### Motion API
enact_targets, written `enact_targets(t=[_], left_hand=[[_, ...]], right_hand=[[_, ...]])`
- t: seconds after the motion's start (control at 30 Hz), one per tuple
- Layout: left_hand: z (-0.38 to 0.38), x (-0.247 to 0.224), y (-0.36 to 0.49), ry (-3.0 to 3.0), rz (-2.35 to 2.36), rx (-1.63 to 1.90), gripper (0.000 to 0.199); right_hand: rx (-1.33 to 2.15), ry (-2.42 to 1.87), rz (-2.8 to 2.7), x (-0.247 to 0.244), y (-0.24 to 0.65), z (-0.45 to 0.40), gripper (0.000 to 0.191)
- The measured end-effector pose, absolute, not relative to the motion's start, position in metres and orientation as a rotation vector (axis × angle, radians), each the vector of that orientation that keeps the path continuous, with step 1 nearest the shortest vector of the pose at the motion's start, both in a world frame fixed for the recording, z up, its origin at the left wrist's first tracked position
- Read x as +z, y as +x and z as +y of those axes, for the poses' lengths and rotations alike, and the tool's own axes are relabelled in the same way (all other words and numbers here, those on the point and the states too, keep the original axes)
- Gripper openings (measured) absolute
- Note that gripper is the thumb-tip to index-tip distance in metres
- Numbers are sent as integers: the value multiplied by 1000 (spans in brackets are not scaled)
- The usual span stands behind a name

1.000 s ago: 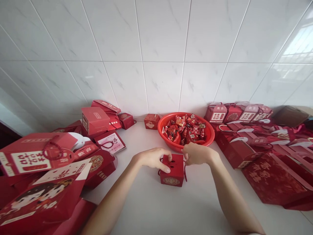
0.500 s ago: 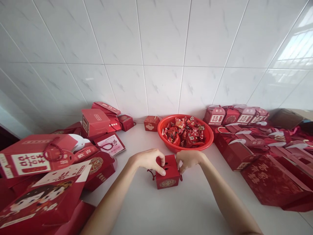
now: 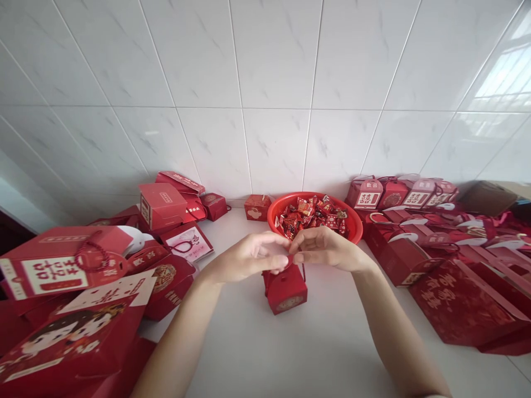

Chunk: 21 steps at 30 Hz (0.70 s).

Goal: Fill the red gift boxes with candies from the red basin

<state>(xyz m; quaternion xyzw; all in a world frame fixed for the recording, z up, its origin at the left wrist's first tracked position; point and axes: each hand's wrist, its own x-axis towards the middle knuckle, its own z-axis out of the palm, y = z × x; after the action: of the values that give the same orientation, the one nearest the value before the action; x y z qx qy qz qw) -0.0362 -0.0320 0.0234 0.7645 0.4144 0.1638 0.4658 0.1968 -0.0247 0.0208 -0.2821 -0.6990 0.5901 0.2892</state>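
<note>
While the small red cardboard box is set on the white tabletop nr the round red plastic bowl of red-wrapped sweets, its top is met by L hand & R hand, fingers half-curled. Whether its dark-red cord is gripped can't be told.

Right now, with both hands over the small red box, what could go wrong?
The right hand is just in front of the red bowl in this view, so pushing forward might bump it. The left hand partly hides the back of the small red box; a slip there could go unseen. Swinging the left forearm outward might topple the stacked boxes.
</note>
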Motion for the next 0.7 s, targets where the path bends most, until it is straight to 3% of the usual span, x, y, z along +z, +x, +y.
enact_targets(t=[0.13, 0.37, 0.7], left_hand=[[-43, 36, -36, 1616, 788, 649, 61], [-57, 25, -21, 1589, 645, 647, 70], [-52, 4, -9, 1992, 921, 837, 67]], right_hand=[[1386, -819, -1921, 21, 189, -34, 23], [819, -1264, -2053, 21, 176, -49, 6], [495, -1518, -2118, 27, 170, -57, 25]])
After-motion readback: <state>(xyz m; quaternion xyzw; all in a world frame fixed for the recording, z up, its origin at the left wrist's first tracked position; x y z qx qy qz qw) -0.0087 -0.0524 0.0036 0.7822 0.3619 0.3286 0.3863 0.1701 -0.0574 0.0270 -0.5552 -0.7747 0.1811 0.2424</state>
